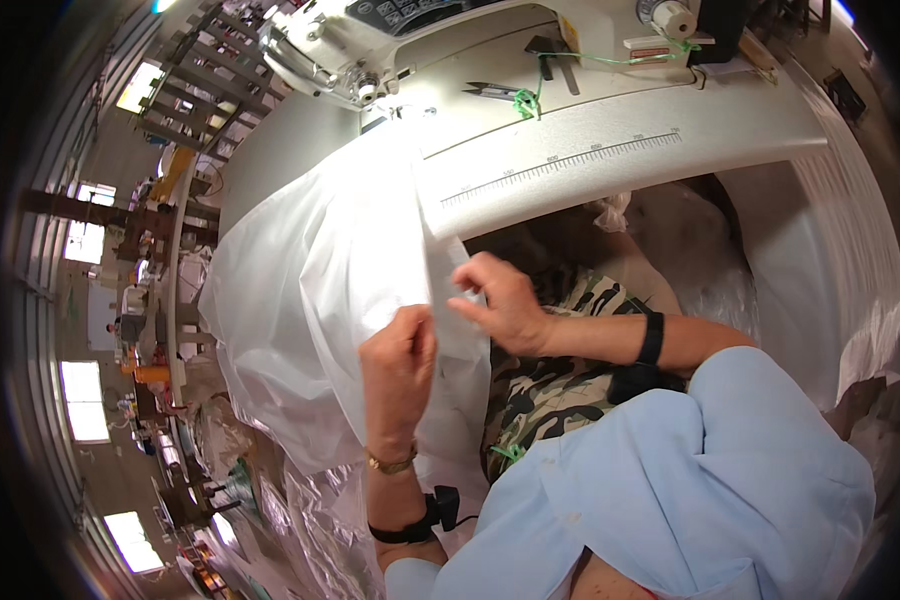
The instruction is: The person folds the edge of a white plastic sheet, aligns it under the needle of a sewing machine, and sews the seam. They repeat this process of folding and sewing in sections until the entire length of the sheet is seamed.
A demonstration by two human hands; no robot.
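Observation:
A wide sheet of white fabric hangs from the sewing machine's needle area over the table edge towards my lap. My left hand is closed at the fabric's right-hand edge, fingers pressed together as if pinching it; the exact grip is hidden by the knuckles. Just right of that edge is my right hand, its thumb and curled forefinger apart with nothing seen between them. The sewing machine stands at the far side, its head at the upper left.
A printed ruler scale runs along the table's front edge. Small dark snips, a tangle of green thread and a metal piece lie on the machine bed. More white material drapes at the right. Crumpled clear plastic lies lower left.

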